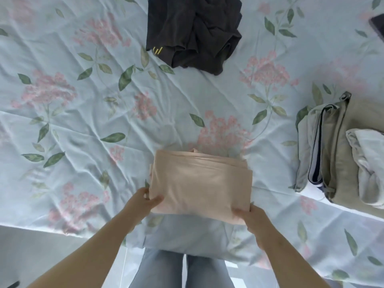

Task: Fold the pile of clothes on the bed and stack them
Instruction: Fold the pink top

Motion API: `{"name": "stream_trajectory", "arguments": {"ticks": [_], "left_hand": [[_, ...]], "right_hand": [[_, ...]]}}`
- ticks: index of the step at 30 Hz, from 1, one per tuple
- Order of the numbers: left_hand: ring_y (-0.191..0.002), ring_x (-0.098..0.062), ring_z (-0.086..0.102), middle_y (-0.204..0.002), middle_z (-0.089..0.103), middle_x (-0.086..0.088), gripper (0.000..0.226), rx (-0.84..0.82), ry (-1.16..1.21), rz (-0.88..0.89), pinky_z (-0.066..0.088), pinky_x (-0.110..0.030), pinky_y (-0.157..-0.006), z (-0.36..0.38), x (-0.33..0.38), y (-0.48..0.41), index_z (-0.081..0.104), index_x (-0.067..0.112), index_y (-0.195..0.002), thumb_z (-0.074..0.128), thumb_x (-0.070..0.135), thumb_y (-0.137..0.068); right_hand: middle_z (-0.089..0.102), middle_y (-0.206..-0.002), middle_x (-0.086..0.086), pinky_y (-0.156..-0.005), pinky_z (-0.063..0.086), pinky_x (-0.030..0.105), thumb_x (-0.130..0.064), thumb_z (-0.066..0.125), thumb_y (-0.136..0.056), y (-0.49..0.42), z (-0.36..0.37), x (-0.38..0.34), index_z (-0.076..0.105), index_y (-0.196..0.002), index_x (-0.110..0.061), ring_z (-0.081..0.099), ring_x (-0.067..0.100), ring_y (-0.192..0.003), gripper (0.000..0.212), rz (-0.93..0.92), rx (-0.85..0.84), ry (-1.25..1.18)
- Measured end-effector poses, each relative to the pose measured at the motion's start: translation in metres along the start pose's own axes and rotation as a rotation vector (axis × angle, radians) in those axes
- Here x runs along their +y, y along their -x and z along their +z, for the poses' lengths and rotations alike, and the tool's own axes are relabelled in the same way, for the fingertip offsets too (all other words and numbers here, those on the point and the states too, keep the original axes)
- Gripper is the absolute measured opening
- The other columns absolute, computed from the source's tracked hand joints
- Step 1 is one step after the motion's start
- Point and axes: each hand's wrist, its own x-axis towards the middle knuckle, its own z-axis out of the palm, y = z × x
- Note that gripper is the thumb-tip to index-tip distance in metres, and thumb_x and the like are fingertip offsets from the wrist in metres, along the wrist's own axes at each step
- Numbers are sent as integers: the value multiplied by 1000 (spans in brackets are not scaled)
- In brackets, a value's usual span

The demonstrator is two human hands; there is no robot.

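A folded peach garment (pixel 199 183) sits at the near middle of the bed, directly in front of you, and both your hands hold its near edge. Your left hand (pixel 143 201) pinches the near-left corner, thumb lying on top and fingers tucked beneath. Your right hand (pixel 252 217) pinches the near-right corner the same way, thumb flat on the cloth. Both forearms reach forward, angling inward toward the garment. The fold is a tidy rectangle whose long axis runs from 9 o'clock to 3 o'clock, its near edge dipping slightly toward the right; stacked layer edges show at its far-right corner. It rests on a pale blue floral sheet (pixel 83 121). At 12 o'clock, well apart, lies a crumpled dark garment (pixel 193 32). At 3 o'clock, also apart, stands a stack of folded clothes (pixel 336 154) with a white cloth (pixel 367 163) on top.
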Motion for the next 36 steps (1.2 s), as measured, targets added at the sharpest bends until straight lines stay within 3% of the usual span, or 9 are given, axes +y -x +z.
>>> {"name": "stream_trajectory", "arguments": {"ticks": [4, 8, 11, 14, 18, 21, 24, 34, 36], "left_hand": [[-96, -25, 58, -110, 58, 0, 54, 151, 47, 132, 45, -35, -79, 12, 8, -14, 42, 20, -127, 64, 45, -85], [-76, -26, 53, -75, 53, 2, 27, 335, 8, 198, 40, -34, -61, 18, 27, -27, 45, 15, -79, 47, 38, -94], [-88, -30, 52, -94, 52, -6, 27, 458, -7, 142, 47, -41, -76, 23, 30, -36, 50, 11, -88, 49, 37, -91], [-102, -26, 48, -113, 44, 0, 59, 343, 282, 2, 45, -43, -86, 30, 34, -38, 40, 16, -123, 62, 52, -82], [-74, -17, 56, -85, 58, 4, 47, 154, 367, -3, 44, -26, -52, 28, 41, -37, 51, 21, -105, 59, 61, -81], [-77, -18, 58, -85, 60, 4, 43, 142, 356, 62, 47, -31, -65, 12, 52, -30, 52, 24, -104, 56, 62, -82], [-85, -21, 61, -91, 63, 2, 43, 110, 377, 157, 50, -34, -70, -8, 71, -4, 53, 23, -104, 55, 61, -83], [-87, -27, 60, -96, 63, -1, 40, -17, 241, 480, 50, -40, -74, -16, 181, 114, 53, 22, -111, 50, 56, -89], [-86, -25, 60, -97, 63, -1, 40, -52, 225, 527, 50, -37, -70, 1, 196, 130, 54, 21, -112, 50, 54, -90]], "right_hand": [[57, -92, -7, -61, 38, 25, -21, 65, -85, -13, 9, -2, 52, -103, -18, 52, 7, -80, 23, -33, 105, -120], [57, -82, 0, -67, 42, 30, -18, 58, -86, -31, 10, -20, 57, -93, -8, 52, 21, -76, 12, -134, 240, -122], [54, -82, 2, -62, 39, 30, -17, 54, -86, -41, 17, -18, 51, -86, -11, 49, 23, -74, 7, -123, 338, -115], [49, -104, 4, -71, 41, 32, -27, 59, -83, -45, 32, -13, 46, -107, -12, 51, 26, -90, 31, 13, 343, -189], [56, -101, 7, -80, 47, 37, -33, 63, -84, -42, 34, -15, 50, -113, -9, 56, 29, -93, 39, 30, 257, -251], [61, -84, 2, -69, 50, 33, -28, 61, -88, -21, 23, -24, 58, -89, -12, 58, 21, -75, 17, -89, 219, -324], [66, -92, 2, -71, 54, 35, -28, 61, -89, 13, 8, -35, 60, -87, -22, 62, 21, -83, 7, -178, 216, -411], [69, -101, 6, -87, 54, 44, -30, 65, -87, 137, -67, -60, 64, -108, -13, 65, 27, -94, 27, -329, 365, -636], [71, -93, 1, -80, 55, 38, -29, 65, -87, 151, -89, -54, 66, -105, -16, 66, 22, -88, 22, -369, 402, -657]]}}
